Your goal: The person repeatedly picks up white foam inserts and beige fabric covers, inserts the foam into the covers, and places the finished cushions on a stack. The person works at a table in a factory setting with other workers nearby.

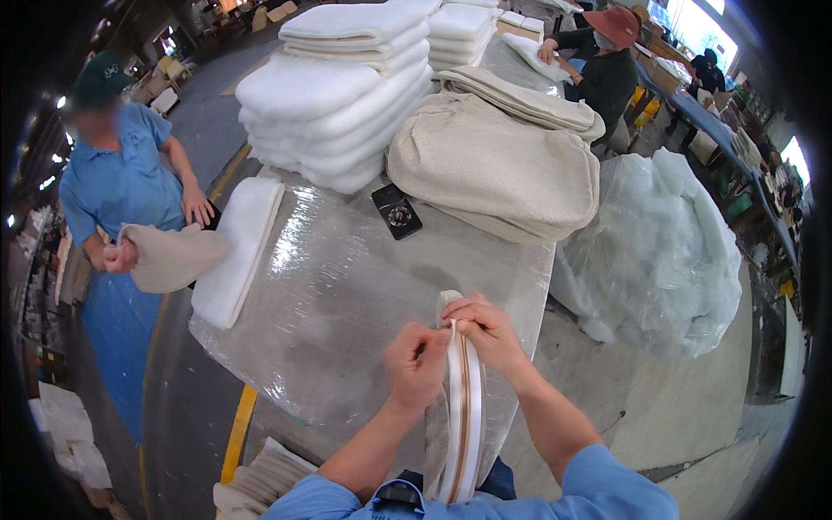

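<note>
Nearest the body, the beige zippered cover [438, 433] extends along the counter [347, 347], its long axis nearly straight ahead. The left hand [414, 364] and right hand [488, 334] pinch it with narrow fingers, the right nearer its far tip. Beyond lies folded beige fabric [494, 169].

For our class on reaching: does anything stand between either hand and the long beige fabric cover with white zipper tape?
Nothing visible does: the left hand and right hand both touch the beige fabric cover near its far end.
</note>
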Motion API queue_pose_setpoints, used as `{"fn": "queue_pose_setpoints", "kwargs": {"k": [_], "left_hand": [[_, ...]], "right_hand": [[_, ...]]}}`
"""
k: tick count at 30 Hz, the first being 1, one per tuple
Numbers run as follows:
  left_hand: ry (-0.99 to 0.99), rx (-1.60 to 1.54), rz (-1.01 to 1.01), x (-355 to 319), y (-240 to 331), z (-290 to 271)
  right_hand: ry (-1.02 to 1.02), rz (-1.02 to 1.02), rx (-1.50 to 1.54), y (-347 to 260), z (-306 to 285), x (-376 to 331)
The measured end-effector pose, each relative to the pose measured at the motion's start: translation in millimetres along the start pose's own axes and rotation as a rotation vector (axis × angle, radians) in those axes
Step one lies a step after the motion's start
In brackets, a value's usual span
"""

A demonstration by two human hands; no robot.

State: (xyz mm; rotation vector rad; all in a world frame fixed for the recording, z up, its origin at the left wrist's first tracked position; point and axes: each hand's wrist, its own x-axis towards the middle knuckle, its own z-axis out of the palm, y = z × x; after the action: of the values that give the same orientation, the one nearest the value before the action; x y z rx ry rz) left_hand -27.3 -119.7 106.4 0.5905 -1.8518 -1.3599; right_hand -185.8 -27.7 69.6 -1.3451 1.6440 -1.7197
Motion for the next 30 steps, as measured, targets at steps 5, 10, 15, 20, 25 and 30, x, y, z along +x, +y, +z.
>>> {"fn": "queue_pose_setpoints", "kwargs": {"k": [5, 10, 15, 20, 25, 30], "left_hand": [[0.034, -0.263, -0.268, 9.8, -80.5, 0.2], [-0.301, -0.555, -0.162, 31.5, -77.1, 34.9], [-0.455, -0.430, -0.101, 59.0, -54.9, 35.5], [-0.686, -0.256, -0.054, 82.2, -42.3, 34.5], [-0.995, 0.085, -0.138, 110.4, -9.8, 42.2], [-0.541, -0.635, -0.536, 86.4, -77.1, 45.9]], "right_hand": [[0.185, 0.094, 0.123, -36.7, 27.3, -22.3], [0.275, 0.011, 0.052, -44.3, 27.6, -38.5], [0.360, -0.090, 0.077, -40.6, 31.1, -42.6], [0.392, -0.117, 0.217, -29.7, 31.0, -46.6], [0.383, -0.113, 0.271, -23.2, 23.6, -53.7], [0.384, -0.112, 0.210, -29.1, 12.8, -53.5]]}}
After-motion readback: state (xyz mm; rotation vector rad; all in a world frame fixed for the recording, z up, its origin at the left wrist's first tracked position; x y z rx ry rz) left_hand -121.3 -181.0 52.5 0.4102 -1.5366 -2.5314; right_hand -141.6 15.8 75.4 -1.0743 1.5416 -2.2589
